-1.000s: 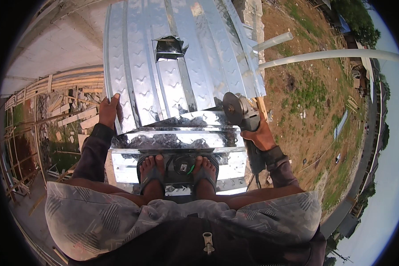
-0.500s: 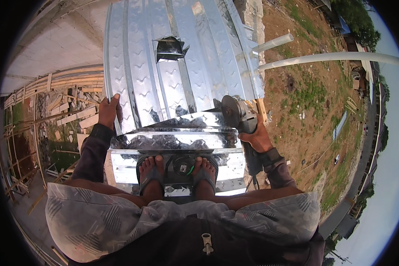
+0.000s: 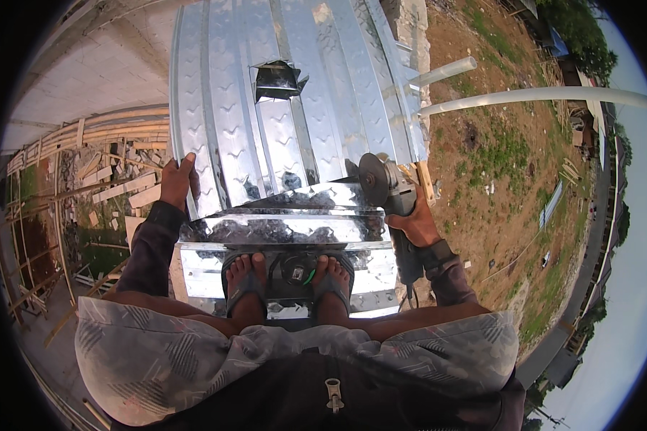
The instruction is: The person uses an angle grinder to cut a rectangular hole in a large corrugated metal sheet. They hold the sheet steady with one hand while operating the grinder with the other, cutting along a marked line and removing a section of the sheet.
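Observation:
A ribbed, shiny metal sheet (image 3: 230, 122) fills the upper middle, with a ragged square hole (image 3: 277, 80) cut through it. My left hand (image 3: 177, 179) grips the sheet's left edge near its lower corner, thumb on top and the other fingers hidden beneath. In my right hand (image 3: 415, 221) is an angle grinder (image 3: 397, 184), its dark round disc (image 3: 374, 178) upright beside the sheet's lower right corner. Whether the disc touches the metal or spins, I cannot tell. More ribbed metal (image 3: 287, 228) lies under the sheet's near edge and under my sandalled feet (image 3: 246, 281).
Between my feet sits a dark round object (image 3: 295, 270) with a green strip. Two pale pipes (image 3: 532, 93) stick out at the right above brown, grassy ground (image 3: 496, 187) far below. Bamboo poles (image 3: 101, 122) and broken blocks (image 3: 126, 188) lie at the left. The grinder's cord (image 3: 410, 294) hangs near my right knee.
Almost nothing differs. The sheet and the grinder appear very slightly shifted in the picture, while both hands keep the same hold.

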The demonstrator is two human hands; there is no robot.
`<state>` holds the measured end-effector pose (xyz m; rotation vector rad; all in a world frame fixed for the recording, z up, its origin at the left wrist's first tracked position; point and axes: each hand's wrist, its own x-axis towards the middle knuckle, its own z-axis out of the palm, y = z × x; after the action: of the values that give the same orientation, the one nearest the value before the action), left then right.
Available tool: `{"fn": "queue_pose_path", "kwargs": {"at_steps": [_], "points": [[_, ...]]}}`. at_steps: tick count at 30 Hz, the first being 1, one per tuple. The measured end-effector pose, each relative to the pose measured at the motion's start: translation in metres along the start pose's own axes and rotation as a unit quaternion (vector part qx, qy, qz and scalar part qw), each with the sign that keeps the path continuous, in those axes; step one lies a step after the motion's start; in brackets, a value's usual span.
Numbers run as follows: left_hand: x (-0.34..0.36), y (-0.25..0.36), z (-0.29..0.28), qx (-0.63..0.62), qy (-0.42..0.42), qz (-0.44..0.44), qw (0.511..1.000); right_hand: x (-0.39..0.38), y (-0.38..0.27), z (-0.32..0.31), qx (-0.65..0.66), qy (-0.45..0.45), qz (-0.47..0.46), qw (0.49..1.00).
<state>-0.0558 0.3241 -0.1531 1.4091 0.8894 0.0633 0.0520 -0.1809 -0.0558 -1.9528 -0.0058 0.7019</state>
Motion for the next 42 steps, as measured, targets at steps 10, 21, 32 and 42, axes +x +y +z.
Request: {"fn": "queue_pose_path", "kwargs": {"at_steps": [10, 21, 32, 42], "points": [[0.001, -0.005, -0.013, 0.222, 0.124, 0.065, 0.965, -0.008, -0.013, 0.000, -0.005, 0.016, 0.013, 1.000], [-0.116, 0.057, 0.138, 0.567, -0.134, 0.432, 0.688, -0.010, -0.005, -0.010, 0.047, 0.017, -0.017, 0.999], [-0.091, 0.032, 0.180, 0.643, -0.071, 0.449, 0.617, -0.009, -0.003, -0.003, 0.009, 0.022, -0.008, 1.000], [-0.088, 0.026, 0.183, 0.609, -0.088, 0.441, 0.654, -0.006, -0.003, 0.000, -0.018, 0.014, 0.009, 1.000]]}}
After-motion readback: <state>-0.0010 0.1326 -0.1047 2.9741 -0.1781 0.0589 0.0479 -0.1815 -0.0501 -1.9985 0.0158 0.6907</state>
